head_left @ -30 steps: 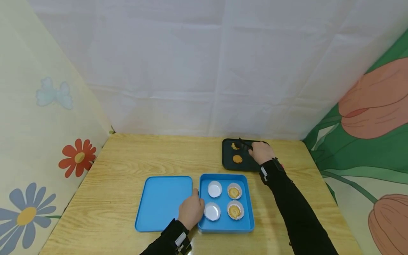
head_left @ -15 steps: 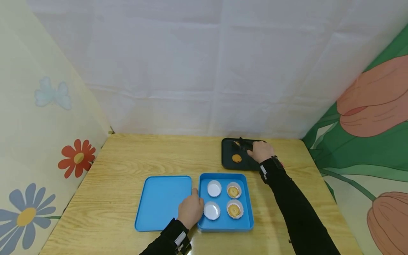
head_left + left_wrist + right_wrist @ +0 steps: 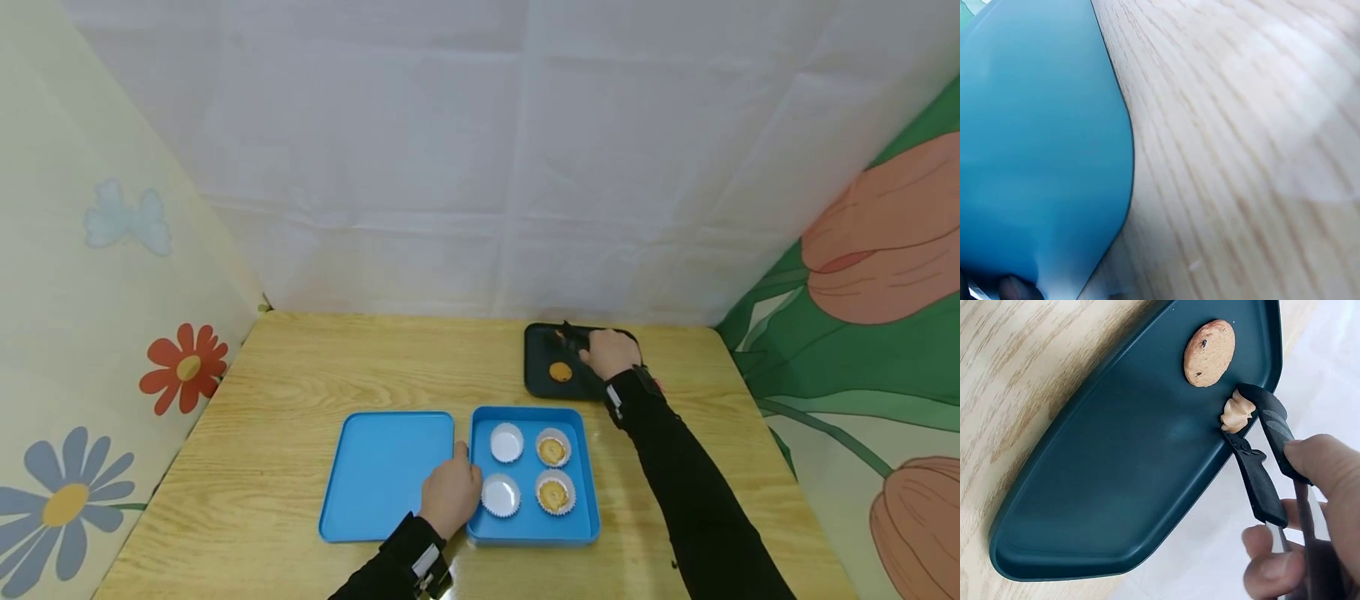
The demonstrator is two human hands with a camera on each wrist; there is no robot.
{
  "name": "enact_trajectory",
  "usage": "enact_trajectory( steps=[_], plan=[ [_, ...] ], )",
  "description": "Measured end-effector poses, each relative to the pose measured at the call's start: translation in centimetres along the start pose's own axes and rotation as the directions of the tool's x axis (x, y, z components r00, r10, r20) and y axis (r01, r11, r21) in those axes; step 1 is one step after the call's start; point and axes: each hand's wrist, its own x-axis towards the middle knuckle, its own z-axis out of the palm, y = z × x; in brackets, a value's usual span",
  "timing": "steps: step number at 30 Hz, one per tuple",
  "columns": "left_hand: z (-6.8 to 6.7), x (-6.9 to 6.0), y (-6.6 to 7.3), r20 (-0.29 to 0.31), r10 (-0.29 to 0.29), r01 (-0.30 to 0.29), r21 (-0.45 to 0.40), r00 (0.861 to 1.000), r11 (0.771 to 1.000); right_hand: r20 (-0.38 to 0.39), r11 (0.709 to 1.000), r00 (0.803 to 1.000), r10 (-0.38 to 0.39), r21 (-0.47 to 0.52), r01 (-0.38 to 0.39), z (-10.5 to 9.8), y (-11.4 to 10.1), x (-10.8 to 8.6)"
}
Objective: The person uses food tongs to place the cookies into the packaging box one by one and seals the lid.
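My right hand (image 3: 611, 354) grips a pair of black-tipped tongs (image 3: 1257, 484) over the dark green tray (image 3: 1104, 487). Between the tong tips, in the right wrist view, sits a swirl-shaped tan cookie (image 3: 1237, 413) at the tray's rim. A round cookie (image 3: 1210, 353) lies flat on the tray beside it. My left hand (image 3: 450, 492) holds the left rim of a blue box (image 3: 527, 471); its wall fills much of the left wrist view, where only a few fingertips show. Inside the box, two white paper cups on the right contain pale yellow cookies (image 3: 552, 452); two on the left (image 3: 501, 496) show bare bottoms.
A flat blue lid (image 3: 390, 475) lies left of the box on the wooden table (image 3: 285, 400). Behind the tray hangs a white cloth (image 3: 390, 183) at the table's back edge. Floral panels stand along both sides.
The tong tips have come down over the swirl-shaped cookie, which now shows less in the head view. The left hand, box and lid stay in place.
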Motion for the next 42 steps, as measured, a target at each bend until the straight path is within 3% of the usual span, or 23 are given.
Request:
enact_trajectory(
  steps=[15, 25, 29, 33, 36, 42],
  plan=[
    [0.2, -0.1, 0.0, -0.003, 0.009, -0.009, 0.008, 1.000, 1.000, -0.060, 0.997, 0.998, -0.030, 0.063, 0.034, 0.7, 1.0, -0.7],
    [0.2, 0.1, 0.1, 0.032, -0.001, 0.001, -0.004, 0.999, 1.000, -0.129, 0.989, 0.990, -0.053, 0.131, 0.070, -0.8, 1.7, -2.8],
    [0.2, 0.3, 0.0, 0.034, -0.003, 0.003, -0.001, 0.999, 1.000, -0.234, 0.986, 0.967, -0.096, 0.114, 0.126, -1.7, 1.5, -4.3],
    [0.1, 0.4, 0.0, 0.041, -0.008, 0.008, -0.006, 0.999, 1.000, -0.354, 0.976, 0.919, -0.174, 0.059, 0.208, -2.9, 0.8, -6.5],
    [0.0, 0.4, 0.0, 0.044, -0.010, 0.010, -0.006, 0.999, 1.000, -0.391, 0.970, 0.894, -0.220, 0.010, 0.243, -3.6, -0.2, -8.7],
    [-0.1, 0.3, 0.0, 0.038, 0.003, -0.003, -0.003, 0.999, 1.000, -0.363, 0.960, 0.893, -0.268, -0.017, 0.281, -3.6, -2.7, -13.4]
  ],
)
